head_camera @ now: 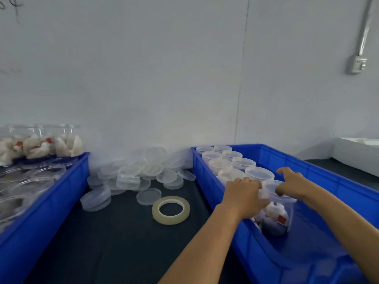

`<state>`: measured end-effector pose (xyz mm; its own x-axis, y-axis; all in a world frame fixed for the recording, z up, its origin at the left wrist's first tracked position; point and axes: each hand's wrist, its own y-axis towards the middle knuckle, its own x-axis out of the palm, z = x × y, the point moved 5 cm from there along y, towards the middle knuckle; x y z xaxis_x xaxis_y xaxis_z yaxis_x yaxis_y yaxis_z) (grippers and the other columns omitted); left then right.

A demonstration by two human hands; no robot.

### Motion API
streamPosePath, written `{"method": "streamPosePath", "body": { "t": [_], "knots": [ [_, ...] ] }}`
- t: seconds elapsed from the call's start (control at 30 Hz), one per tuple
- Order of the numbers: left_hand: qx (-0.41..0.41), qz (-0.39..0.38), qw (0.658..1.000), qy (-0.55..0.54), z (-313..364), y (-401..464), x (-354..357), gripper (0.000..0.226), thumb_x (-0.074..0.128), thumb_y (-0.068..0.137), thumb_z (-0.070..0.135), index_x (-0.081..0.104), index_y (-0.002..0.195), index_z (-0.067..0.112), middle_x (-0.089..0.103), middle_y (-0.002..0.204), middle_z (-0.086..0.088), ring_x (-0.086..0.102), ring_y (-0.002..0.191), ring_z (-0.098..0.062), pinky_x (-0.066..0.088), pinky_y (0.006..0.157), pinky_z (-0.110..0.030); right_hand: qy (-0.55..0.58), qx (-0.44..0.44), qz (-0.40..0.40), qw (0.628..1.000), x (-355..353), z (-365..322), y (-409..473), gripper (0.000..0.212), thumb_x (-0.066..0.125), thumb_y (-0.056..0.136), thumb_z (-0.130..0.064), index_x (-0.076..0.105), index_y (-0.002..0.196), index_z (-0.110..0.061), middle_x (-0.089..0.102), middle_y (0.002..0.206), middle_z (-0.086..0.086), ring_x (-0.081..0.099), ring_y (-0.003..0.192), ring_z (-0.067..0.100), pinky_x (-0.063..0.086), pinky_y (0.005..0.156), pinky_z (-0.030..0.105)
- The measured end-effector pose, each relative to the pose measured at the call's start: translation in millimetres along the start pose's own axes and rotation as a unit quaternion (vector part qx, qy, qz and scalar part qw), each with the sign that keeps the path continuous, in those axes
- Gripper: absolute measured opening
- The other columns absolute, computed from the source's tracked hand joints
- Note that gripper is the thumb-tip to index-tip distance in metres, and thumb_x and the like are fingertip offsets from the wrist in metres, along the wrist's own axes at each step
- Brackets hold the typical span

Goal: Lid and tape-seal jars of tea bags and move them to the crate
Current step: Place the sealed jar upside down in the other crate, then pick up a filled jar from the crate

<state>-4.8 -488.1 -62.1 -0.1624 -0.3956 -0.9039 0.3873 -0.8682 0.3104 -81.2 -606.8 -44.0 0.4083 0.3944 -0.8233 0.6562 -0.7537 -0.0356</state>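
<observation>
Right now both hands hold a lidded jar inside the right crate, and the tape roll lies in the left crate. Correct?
Not quite. The head view shows the tape roll on the dark table between the crates. The left hand and right hand do hold the jar inside the right crate.

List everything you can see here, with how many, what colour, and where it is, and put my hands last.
Right crate: one, blue, right side of the table.
Lidded jars: about nine, clear, two rows at the right crate's far end.
Held jar: one, clear, lidded, tea bags inside, in the right crate.
Left crate: one, blue, left side.
Open jars: several, clear, tea bags inside, at the left crate's far end.
Loose lids: a pile, clear, between the crates by the wall.
Tape roll: one, clear, on the dark table.
Left hand: grips the held jar.
Right hand: grips its lid.
</observation>
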Motion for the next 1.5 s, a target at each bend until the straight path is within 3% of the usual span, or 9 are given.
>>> {"method": "streamPosePath", "body": {
  "t": [0.23, 0.33, 0.43, 0.7, 0.87, 1.0, 1.1, 1.27, 1.5],
  "knots": [
    [-0.056, 0.074, 0.995, -0.030, -64.1, -42.9, -40.6, 0.026, 0.055, 0.095, 0.036, 0.063, 0.115, 0.022, 0.064, 0.118, 0.001, 0.057, 0.107, -0.020, 0.043, 0.094, -0.036, -0.049, -0.133, -0.005, 0.990, 18.4, -91.9, -35.8, 0.049, 0.054, 0.090, -0.013, 0.044, 0.138, -0.016, 0.043, 0.143, 0.013, 0.045, 0.124, 0.032, 0.040, 0.103, 0.042],
    [-0.116, 0.123, 0.985, -0.038, -103.9, -70.5, -58.8, 0.022, 0.055, 0.095, 0.034, 0.065, 0.112, 0.024, 0.066, 0.114, 0.006, 0.059, 0.107, -0.016, 0.045, 0.090, -0.034, -0.054, -0.199, -0.056, 0.977, 49.2, -136.6, -61.0, 0.044, 0.055, 0.092, -0.016, 0.047, 0.136, -0.017, 0.050, 0.135, 0.006, 0.054, 0.109, 0.021, 0.043, 0.091, 0.031],
    [-0.192, 0.144, 0.969, -0.051, -142.1, -98.6, -73.1, 0.023, 0.054, 0.094, 0.029, 0.066, 0.113, 0.025, 0.068, 0.114, 0.007, 0.060, 0.109, -0.015, 0.046, 0.090, -0.032, -0.050, -0.242, -0.113, 0.962, 87.2, -177.5, -82.6, 0.038, 0.055, 0.094, -0.023, 0.052, 0.131, -0.014, 0.054, 0.126, 0.000, 0.053, 0.116, 0.022, 0.040, 0.091, 0.030],
    [-0.308, 0.193, 0.932, -0.003, -208.1, -164.6, -125.8, 0.022, 0.049, 0.096, 0.024, 0.067, 0.108, 0.019, 0.070, 0.108, 0.000, 0.064, 0.098, -0.019, 0.051, 0.083, -0.034, 0.044, -0.276, -0.169, 0.945, 175.3, -256.8, -97.8, 0.026, 0.052, 0.091, -0.009, 0.068, 0.108, 0.003, 0.068, 0.111, 0.021, 0.061, 0.108, 0.033, 0.048, 0.097, 0.044],
    [-0.380, 0.182, 0.904, 0.069, -241.2, -198.4, -162.9, 0.023, 0.050, 0.096, 0.031, 0.063, 0.111, 0.020, 0.067, 0.109, 0.000, 0.058, 0.088, -0.016, 0.036, 0.064, -0.027, 0.142, -0.264, -0.199, 0.933, 214.9, -289.3, -99.1, 0.025, 0.049, 0.092, -0.006, 0.068, 0.105, -0.014, 0.062, 0.076, -0.001, 0.056, 0.067, 0.013, 0.041, 0.054, 0.021],
    [-0.419, 0.121, 0.888, 0.145, -258.7, -219.5, -187.9, 0.026, 0.052, 0.093, 0.030, 0.063, 0.107, 0.012, 0.067, 0.105, -0.009, 0.063, 0.097, -0.028, 0.039, 0.071, -0.032, 0.231, -0.232, -0.245, 0.913, 237.9, -320.7, -107.1, 0.023, 0.050, 0.091, -0.002, 0.067, 0.086, -0.018, 0.069, 0.094, 0.015, 0.058, 0.084, 0.020, 0.046, 0.067, 0.030],
    [-0.440, 0.096, 0.882, 0.142, -273.5, -232.0, -212.3, 0.029, 0.052, 0.091, 0.028, 0.064, 0.101, 0.004, 0.067, 0.102, -0.016, 0.064, 0.096, -0.032, 0.042, 0.071, -0.034, 0.292, -0.222, -0.268, 0.891, 250.2, -349.6, -116.2, 0.024, 0.045, 0.093, 0.000, 0.066, 0.092, -0.013, 0.066, 0.098, 0.012, 0.058, 0.088, 0.018, 0.049, 0.070, 0.031],
    [-0.456, 0.171, 0.866, 0.112, -297.8, -269.0, -261.6, 0.021, 0.052, 0.093, 0.026, 0.066, 0.086, 0.013, 0.063, 0.074, 0.000, 0.056, 0.066, -0.017, 0.047, 0.064, -0.032, 0.343, -0.260, -0.279, 0.858, 263.0, -398.4, -140.2, 0.025, 0.045, 0.093, 0.000, 0.065, 0.104, -0.011, 0.068, 0.105, 0.013, 0.063, 0.094, 0.021, 0.051, 0.075, 0.031],
    [-0.455, 0.216, 0.787, 0.355, -286.2, -336.5, -317.5, 0.027, 0.052, 0.093, 0.020, 0.057, 0.120, 0.017, 0.063, 0.117, -0.001, 0.059, 0.106, -0.023, 0.044, 0.085, -0.034, 0.390, -0.309, -0.360, 0.789, 290.9, -462.9, -196.2, 0.025, 0.049, 0.091, 0.004, 0.062, 0.111, -0.005, 0.066, 0.104, 0.015, 0.060, 0.090, 0.021, 0.053, 0.084, 0.042]
  ]
}}
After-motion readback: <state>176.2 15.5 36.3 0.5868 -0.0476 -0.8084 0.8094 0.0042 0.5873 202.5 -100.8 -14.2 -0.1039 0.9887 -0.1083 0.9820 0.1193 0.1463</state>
